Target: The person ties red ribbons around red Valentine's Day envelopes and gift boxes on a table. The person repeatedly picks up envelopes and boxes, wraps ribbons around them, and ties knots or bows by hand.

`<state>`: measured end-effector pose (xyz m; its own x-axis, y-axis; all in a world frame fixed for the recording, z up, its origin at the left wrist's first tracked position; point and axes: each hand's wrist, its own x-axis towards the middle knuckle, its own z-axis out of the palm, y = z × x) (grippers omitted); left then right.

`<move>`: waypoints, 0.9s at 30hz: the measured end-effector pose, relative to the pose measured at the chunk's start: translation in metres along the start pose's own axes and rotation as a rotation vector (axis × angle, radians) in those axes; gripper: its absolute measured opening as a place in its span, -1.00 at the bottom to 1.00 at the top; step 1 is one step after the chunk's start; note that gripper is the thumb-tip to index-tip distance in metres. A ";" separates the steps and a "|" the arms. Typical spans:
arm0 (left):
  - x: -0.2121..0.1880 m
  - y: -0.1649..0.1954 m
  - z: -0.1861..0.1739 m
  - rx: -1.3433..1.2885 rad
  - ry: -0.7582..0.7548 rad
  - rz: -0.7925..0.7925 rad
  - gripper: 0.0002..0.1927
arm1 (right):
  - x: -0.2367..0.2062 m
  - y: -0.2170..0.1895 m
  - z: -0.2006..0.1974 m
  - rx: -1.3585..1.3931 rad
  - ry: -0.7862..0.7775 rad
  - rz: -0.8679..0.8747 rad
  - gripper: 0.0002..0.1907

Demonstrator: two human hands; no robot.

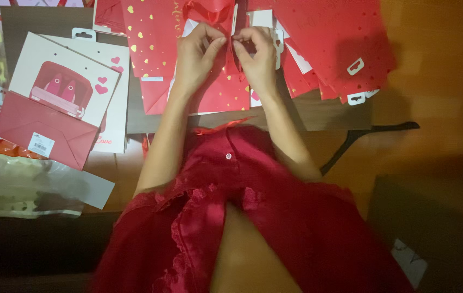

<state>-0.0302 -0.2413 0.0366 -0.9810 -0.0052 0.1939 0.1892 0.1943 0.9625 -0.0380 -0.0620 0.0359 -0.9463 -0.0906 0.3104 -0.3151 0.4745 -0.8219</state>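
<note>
you sat at a low wooden tabletop (324, 116) on an orange-brown floor (438, 81) in dim, warm light. your left hand (196, 54) and right hand (256, 54) met at the far edge, each grip narrow, pinching a red ribbon (210, 11) over a red bag (220, 92) with gold hearts. more red bags (329, 38) fanned to the right. a white bag (63, 81) lay flat at left, clear wrapping (25, 184) beside it.
</note>
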 end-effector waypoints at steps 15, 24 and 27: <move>0.002 -0.011 0.000 -0.015 -0.015 0.072 -0.90 | -0.003 -0.001 0.007 -0.053 0.064 -0.001 -0.90; 0.002 -0.002 0.003 0.095 -0.006 0.142 -0.91 | -0.004 0.012 0.008 -0.071 0.048 0.031 -0.90; 0.004 -0.001 0.002 0.124 -0.017 0.043 -0.79 | -0.005 0.013 0.007 -0.084 0.046 -0.005 -0.90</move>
<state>-0.0342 -0.2394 0.0364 -0.9729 0.0225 0.2300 0.2253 0.3142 0.9222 -0.0379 -0.0616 0.0207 -0.9397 -0.0538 0.3378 -0.3108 0.5465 -0.7777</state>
